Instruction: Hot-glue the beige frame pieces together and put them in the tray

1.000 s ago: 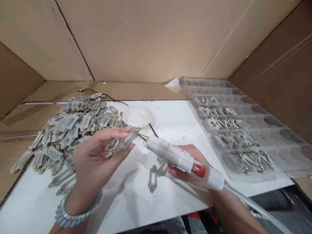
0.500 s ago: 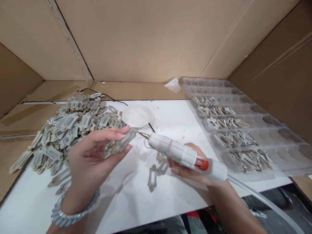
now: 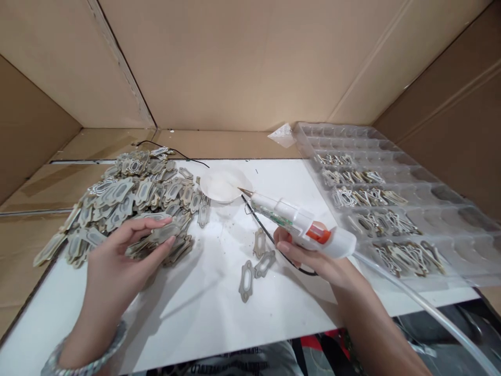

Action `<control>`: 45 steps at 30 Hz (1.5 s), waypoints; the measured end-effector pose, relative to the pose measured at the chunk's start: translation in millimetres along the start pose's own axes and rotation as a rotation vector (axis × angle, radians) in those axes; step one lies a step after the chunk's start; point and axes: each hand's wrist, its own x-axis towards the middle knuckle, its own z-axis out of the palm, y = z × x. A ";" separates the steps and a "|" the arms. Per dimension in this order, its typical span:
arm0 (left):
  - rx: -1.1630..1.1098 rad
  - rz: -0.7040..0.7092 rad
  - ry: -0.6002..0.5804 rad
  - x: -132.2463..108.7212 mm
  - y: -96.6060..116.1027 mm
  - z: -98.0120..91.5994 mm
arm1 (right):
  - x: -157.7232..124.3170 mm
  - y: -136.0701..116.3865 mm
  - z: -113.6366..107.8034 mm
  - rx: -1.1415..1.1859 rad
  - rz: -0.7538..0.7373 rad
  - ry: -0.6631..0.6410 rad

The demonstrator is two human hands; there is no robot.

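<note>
Where my left hand (image 3: 117, 256) is: at the front right of the heap (image 3: 117, 193), thumb and forefinger a little apart about a plate (image 3: 166, 233); I cannot tell whether I grip it or it lies on the pieces below.
Right hand (image 3: 321, 263): fingers closed round the white pen (image 3: 293, 216), clear of the tray.
Pen tip (image 3: 246, 191): at the right rim of the dish (image 3: 219, 185); whether it touches, I cannot tell.
Open room: a bare white stretch between heap and tray, wide in front of the dish, broken by three loose plates (image 3: 246, 296) near my right fingers.
Tight spots: the cable (image 3: 261, 223) slants from the dish to under my right hand; the heap crowds my left.
Tray (image 3: 465, 256): clear, ridged, along the right side; plates stand in its nearer rows, towards the left.
Board (image 3: 203, 318): white, specked with crumbs, its front edge running below my wrists.
Tube (image 3: 426, 308): trails from the pen's back end over that edge.
Walls: brown cardboard behind (image 3: 242, 68), left and right.
</note>
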 end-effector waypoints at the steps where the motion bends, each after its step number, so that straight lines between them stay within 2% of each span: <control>1: 0.070 -0.001 0.007 -4.4 -6.2 -3.2 | 0.2 0.7 0.4 0.002 -0.004 -0.007; 5: 0.233 -0.010 -0.010 -16.6 -24.3 -10.4 | 1.2 2.8 1.0 0.014 -0.029 -0.034; 9: 0.331 -0.031 -0.025 -19.5 -31.2 -13.3 | 1.5 2.3 1.0 0.015 -0.050 -0.027; 12: 0.359 -0.006 -0.027 -17.9 -26.7 -14.7 | 0.8 0.7 0.9 -0.005 -0.055 -0.043; 16: 0.415 0.124 0.004 -17.3 -5.1 -7.3 | -0.5 0.8 -0.6 -0.028 -0.034 -0.048; 18: 0.413 0.223 -0.058 -22.1 11.3 4.7 | -0.6 2.3 -1.5 -0.028 -0.039 -0.052; 19: 0.395 0.281 -0.126 -26.3 20.1 12.9 | -0.5 2.9 -1.8 -0.022 -0.040 -0.053; 23: 0.468 0.351 -0.388 -50.4 51.7 52.5 | -0.7 0.6 -1.7 0.019 -0.013 -0.039; 25: 0.536 0.394 -0.455 -60.5 60.4 67.6 | -1.7 -2.9 -1.2 0.032 0.021 -0.041; 27: 0.585 0.410 -0.503 -65.6 62.8 74.6 | -3.0 -5.8 -0.8 0.039 0.046 -0.039; 30: 0.595 0.372 -0.543 -64.4 57.7 71.9 | -3.9 -5.9 -0.7 0.052 0.042 -0.024; 34: 0.584 0.282 -0.513 -58.6 45.4 64.4 | -2.8 -1.8 -0.9 0.027 -0.015 -0.035; 40: 0.520 0.482 -0.373 -56.9 32.5 69.9 | -2.6 -3.8 1.1 0.069 0.012 -0.007; 43: 0.484 0.487 -0.362 -47.6 31.8 66.1 | -2.9 -3.3 0.9 0.079 0.005 -0.011; 45: 0.451 0.490 -0.297 -34.1 33.9 57.9 | -2.8 -1.2 -0.2 0.049 -0.015 -0.017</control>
